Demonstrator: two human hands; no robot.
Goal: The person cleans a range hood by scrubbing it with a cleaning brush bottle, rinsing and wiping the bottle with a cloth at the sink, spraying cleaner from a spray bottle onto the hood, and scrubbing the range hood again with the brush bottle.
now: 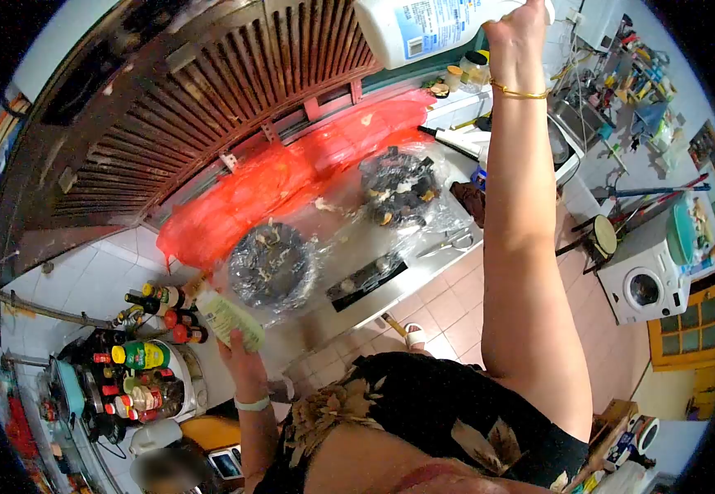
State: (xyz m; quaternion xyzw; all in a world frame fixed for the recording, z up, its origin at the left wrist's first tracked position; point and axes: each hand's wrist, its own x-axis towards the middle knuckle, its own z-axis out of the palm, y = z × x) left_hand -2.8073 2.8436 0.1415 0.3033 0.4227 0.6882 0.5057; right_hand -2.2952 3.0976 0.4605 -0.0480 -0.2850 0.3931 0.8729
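Observation:
My left hand [244, 369], with a pale band at the wrist, is closed around the lower part of a pale green bottle [235, 321] beside the stove. My right arm stretches far up to the top edge. There my right hand [520, 37], a gold bangle at its wrist, is closed on the end of a large white plastic jug [386, 37] with a blue label; its fingers are partly cut off. The jug lies tilted in front of the range hood grille [234, 107]. Below is the stove [316, 329], its two dark burners [268, 265] wrapped in clear film.
Red plastic sheeting [291, 173] covers the wall behind the stove. Sauce bottles [147, 356] crowd the left corner. Small jars [474, 66] stand at the back right. A stool [603, 236] and a washing machine [641, 284] are on the right. A person's blurred head [168, 471] shows lower left.

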